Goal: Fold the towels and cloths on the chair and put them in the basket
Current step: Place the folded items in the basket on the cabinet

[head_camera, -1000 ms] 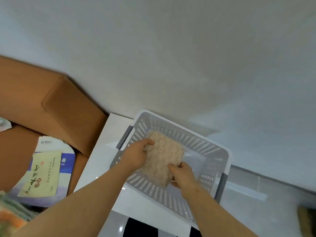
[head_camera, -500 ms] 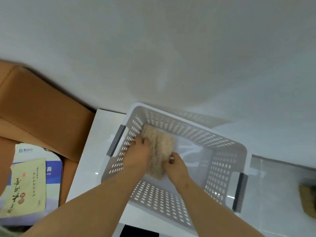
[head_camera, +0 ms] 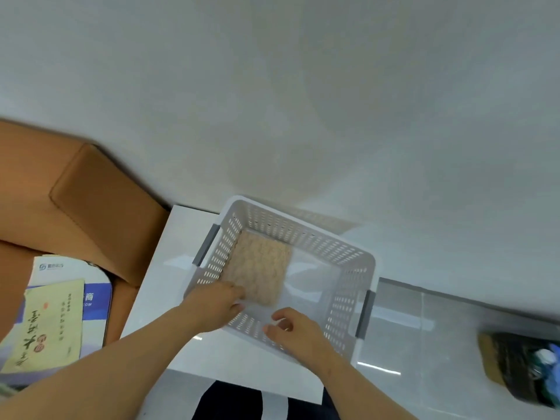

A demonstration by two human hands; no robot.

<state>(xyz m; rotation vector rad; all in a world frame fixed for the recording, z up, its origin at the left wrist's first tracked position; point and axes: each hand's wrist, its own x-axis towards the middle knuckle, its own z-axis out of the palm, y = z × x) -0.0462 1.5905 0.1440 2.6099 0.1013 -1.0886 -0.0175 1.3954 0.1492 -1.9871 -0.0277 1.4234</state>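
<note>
Loosely curled and holding nothing, the right hand (head_camera: 292, 328) hovers over the near wall of the white perforated plastic basket (head_camera: 348, 259). Fingertips of the left hand (head_camera: 216, 304) meet the near corner of the folded beige knobbly cloth (head_camera: 257, 268); whether they pinch it I cannot tell. That cloth lies flat on the basket floor against the left wall, with bare floor to its right. The basket sits on a white glossy table (head_camera: 165, 283), close to its far edge by the wall. A brown upholstered chair (head_camera: 100, 213) stands just left, with printed paper packets (head_camera: 54, 313) on its seat.
</note>
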